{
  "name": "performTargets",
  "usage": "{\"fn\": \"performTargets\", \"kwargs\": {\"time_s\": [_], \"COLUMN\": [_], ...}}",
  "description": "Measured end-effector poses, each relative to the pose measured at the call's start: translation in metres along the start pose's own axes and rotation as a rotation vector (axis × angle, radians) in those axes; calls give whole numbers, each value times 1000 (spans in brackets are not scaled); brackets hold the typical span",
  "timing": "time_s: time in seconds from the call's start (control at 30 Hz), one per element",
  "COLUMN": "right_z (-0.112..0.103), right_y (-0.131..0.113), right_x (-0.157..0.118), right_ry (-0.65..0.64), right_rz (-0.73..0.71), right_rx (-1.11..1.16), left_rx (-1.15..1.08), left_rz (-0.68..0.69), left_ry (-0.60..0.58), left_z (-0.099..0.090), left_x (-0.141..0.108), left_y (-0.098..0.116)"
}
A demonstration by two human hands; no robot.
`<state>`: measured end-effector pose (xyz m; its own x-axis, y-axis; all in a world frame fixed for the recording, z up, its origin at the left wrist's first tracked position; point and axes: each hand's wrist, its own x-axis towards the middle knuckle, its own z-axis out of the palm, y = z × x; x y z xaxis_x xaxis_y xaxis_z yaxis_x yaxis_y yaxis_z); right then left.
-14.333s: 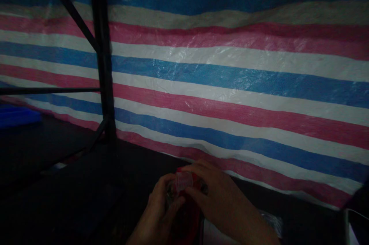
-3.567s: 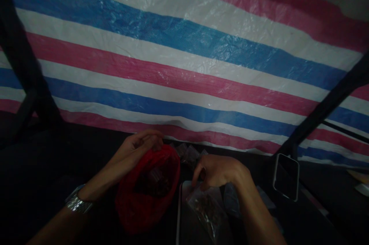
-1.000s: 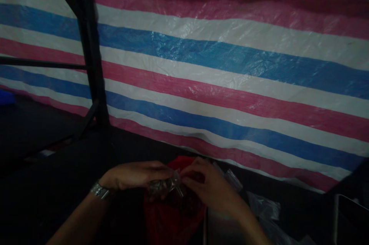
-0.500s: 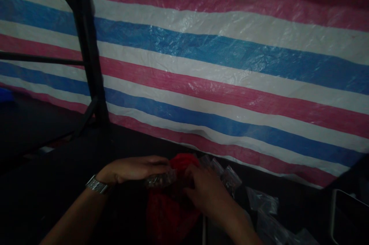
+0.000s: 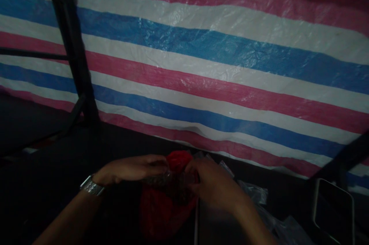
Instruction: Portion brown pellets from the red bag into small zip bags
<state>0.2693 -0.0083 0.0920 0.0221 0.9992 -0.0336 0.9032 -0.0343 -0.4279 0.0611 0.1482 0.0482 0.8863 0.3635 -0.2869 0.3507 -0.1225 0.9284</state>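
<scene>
A red plastic bag [image 5: 163,214] lies on the dark surface, its mouth spread between my hands, with dark contents too dim to make out. My left hand [image 5: 135,168], a metal watch on its wrist, is closed on a small clear bag [image 5: 160,179] of small dark pieces at the left side of the opening. On the right side, my right hand [image 5: 213,183] has its thumb and fingers bent together over the opening; what they hold is too dark and blurred to name.
Several clear plastic bags [image 5: 255,192] lie right of my right hand. A phone-like dark object [image 5: 333,212] with a pale rim sits at the far right. Behind stands a striped plastic sheet [image 5: 201,80], with a dark metal frame [image 5: 76,60] at left.
The view has shifted slightly right. My right hand has moved over the small clear bags beside the red bag, covering more of them. My left hand still holds its clear bag.
</scene>
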Motion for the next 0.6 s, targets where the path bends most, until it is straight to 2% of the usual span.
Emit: {"fn": "performTargets", "kwargs": {"time_s": [0.6], "right_z": [-2], "right_y": [1], "right_x": [-1], "right_ry": [-77], "right_rz": [-37], "right_rx": [-42], "left_rx": [-9], "left_rz": [40], "left_ry": [-40], "left_z": [-2], "left_x": [1], "left_y": [-3]}}
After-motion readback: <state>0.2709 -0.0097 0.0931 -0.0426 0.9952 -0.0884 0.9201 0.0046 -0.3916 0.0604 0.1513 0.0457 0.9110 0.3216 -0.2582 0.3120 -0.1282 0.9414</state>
